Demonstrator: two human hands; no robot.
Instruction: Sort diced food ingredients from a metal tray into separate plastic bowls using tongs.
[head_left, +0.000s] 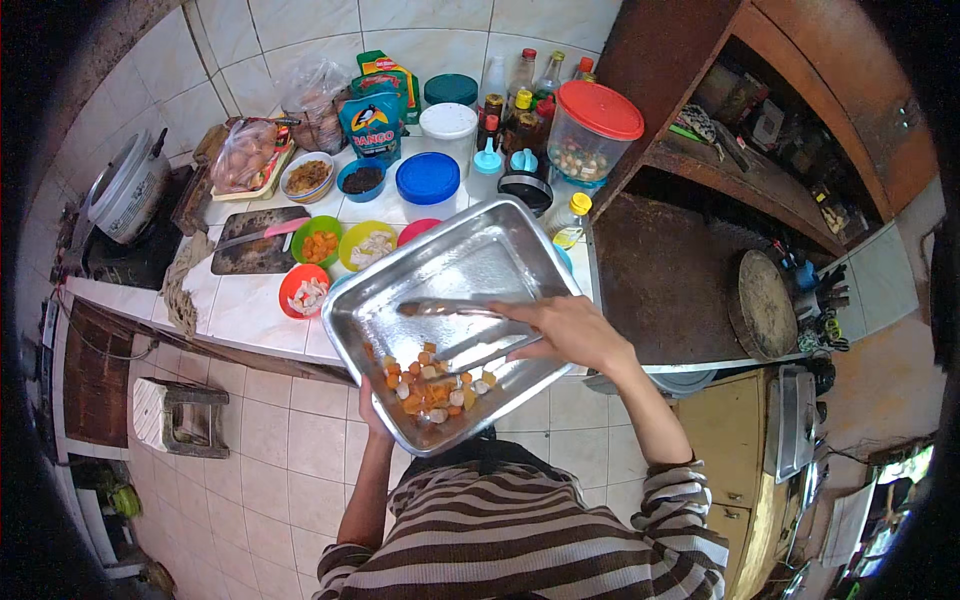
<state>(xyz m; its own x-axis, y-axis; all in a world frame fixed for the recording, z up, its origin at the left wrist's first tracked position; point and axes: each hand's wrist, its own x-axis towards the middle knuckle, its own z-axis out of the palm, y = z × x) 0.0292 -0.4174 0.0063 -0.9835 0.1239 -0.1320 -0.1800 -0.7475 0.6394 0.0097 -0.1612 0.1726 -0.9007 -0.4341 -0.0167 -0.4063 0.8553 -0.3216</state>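
Note:
A rectangular metal tray (480, 262) is held tilted in front of me, over the counter's edge. My left hand (373, 411) grips its lower left rim, the fingers partly hidden behind it. Metal tongs (472, 352) are in my right hand (574, 334), their two arms spread apart above the tray. Diced orange and pale pieces (431, 386) with some shredded orange bits lie gathered in the tray's lower corner. Beyond the tray's left side stand a green bowl of orange pieces (318, 244), a yellow bowl of pale pieces (369, 246) and an orange-red bowl of whitish pieces (306, 292).
A pink-handled knife (262, 233) rests on a dark cutting board (247, 255). Lidded tubs (427, 180), bottles (523, 112) and bagged food (244, 161) line the counter's back. A pot (131, 191) stands at left, a stool (184, 416) on the floor, a round pan (763, 304) at right.

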